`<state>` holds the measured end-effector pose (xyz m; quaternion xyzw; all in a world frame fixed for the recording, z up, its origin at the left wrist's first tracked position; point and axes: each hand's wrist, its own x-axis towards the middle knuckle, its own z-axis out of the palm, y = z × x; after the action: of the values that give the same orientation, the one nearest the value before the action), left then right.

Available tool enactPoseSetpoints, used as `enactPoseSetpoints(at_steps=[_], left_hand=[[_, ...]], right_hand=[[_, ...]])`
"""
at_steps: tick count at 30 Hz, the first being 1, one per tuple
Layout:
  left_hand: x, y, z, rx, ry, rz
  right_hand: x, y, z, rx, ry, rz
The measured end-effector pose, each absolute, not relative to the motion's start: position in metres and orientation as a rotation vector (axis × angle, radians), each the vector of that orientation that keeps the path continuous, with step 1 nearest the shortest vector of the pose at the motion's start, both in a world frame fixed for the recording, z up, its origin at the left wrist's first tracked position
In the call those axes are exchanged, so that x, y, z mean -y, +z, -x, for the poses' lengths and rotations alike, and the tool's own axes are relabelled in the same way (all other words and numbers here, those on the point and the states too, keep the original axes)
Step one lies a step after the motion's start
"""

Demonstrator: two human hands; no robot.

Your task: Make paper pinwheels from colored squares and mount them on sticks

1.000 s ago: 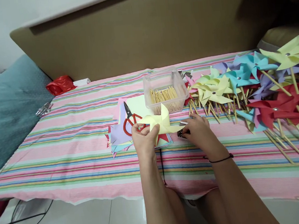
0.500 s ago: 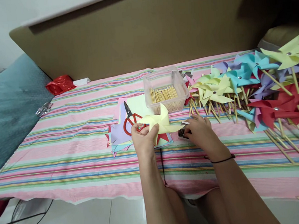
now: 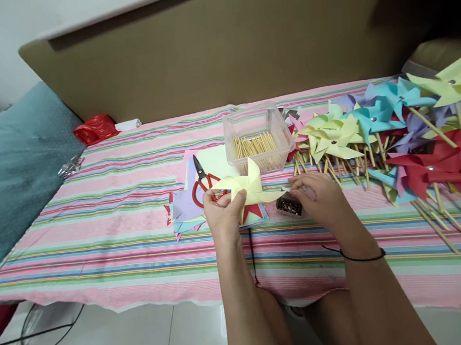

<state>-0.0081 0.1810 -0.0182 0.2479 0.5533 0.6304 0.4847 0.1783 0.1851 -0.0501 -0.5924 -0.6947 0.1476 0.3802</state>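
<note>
Between the thumb and fingers of my left hand [image 3: 223, 213] is a yellow paper pinwheel [image 3: 249, 186], with its blades folded in and no stick showing. My right hand [image 3: 319, 193] is to its right, thumb and index finger pinched together; whatever is in the pinch is too small to make out. Just below those fingertips sits a small box of dark, shiny bits [image 3: 289, 205]. Red-handled scissors [image 3: 200, 171] lie on a stack of coloured paper [image 3: 182, 205], partly hidden behind my left hand and the pinwheel.
A clear plastic box [image 3: 287, 143] of short wooden sticks [image 3: 254, 144] stands behind my hands. Many finished pinwheels [image 3: 373, 119] on sticks are heaped at the right. A red plastic bag [image 3: 96, 130] and a metal object [image 3: 70, 167] lie at the left, beside a teal cushion [image 3: 17, 178].
My right hand has lifted and shifted right from the small box, uncovering its dark contents. My left hand keeps the yellow pinwheel in almost the same place.
</note>
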Motion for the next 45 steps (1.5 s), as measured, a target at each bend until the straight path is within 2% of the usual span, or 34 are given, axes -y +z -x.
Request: enactPoseSetpoints(at_steps=[5,10,23,37,45], left_hand=[[-0.181,-0.019,0.009,-1.344,1.530,-0.608],[-0.181,-0.019,0.008,-1.328,1.541,-0.620],[-0.181,-0.018,0.001,-1.329,1.628,-0.780],[-0.181,-0.018,-0.002,-1.286,1.641,-0.821],[-0.181,-0.017,-0.004,-1.245,1.618,-0.940]], right_hand=[[-0.179,-0.039,-0.174,1.463,0.690,1.512],[-0.179,-0.035,-0.176,1.212,0.839,1.371],[-0.180,-0.029,-0.167,1.026,0.803,1.089],[-0.181,-0.028,-0.162,1.012,0.802,1.017],[-0.176,-0.010,-0.134,1.279,0.877,0.906]])
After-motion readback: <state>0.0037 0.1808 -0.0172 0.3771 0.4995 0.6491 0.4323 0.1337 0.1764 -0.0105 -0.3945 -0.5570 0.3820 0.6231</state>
